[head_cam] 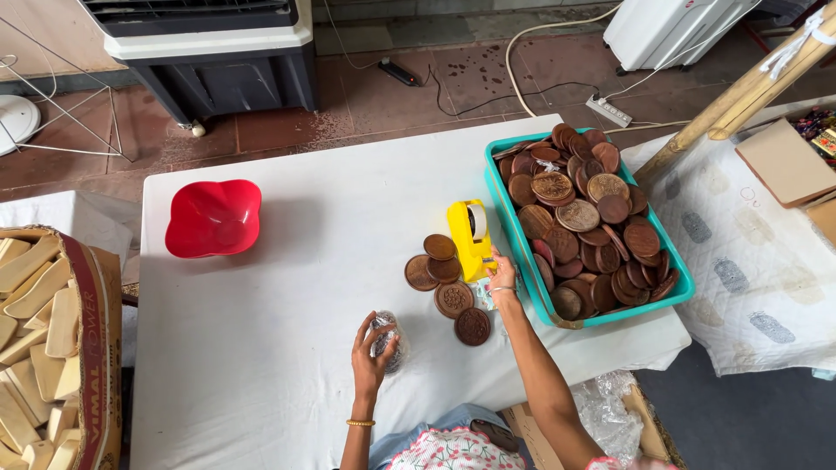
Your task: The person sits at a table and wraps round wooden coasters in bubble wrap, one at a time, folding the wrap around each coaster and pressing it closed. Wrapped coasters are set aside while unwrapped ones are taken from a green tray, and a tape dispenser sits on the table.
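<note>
Holding wrapped disc [387, 340], right hand [502, 273] touching tape dispenser [470, 238]

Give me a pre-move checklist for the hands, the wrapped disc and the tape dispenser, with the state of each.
1. Left hand grips the plastic-wrapped disc: ok.
2. Right hand is at the yellow tape dispenser: ok.
3. Tape end pulled free: cannot tell.
4. Wrap fully closed around the disc: cannot tell.
5. Loose wooden discs lie apart from the left hand: ok.
6. Teal tray sits fully on the table: not ok, its corner overhangs.
</note>
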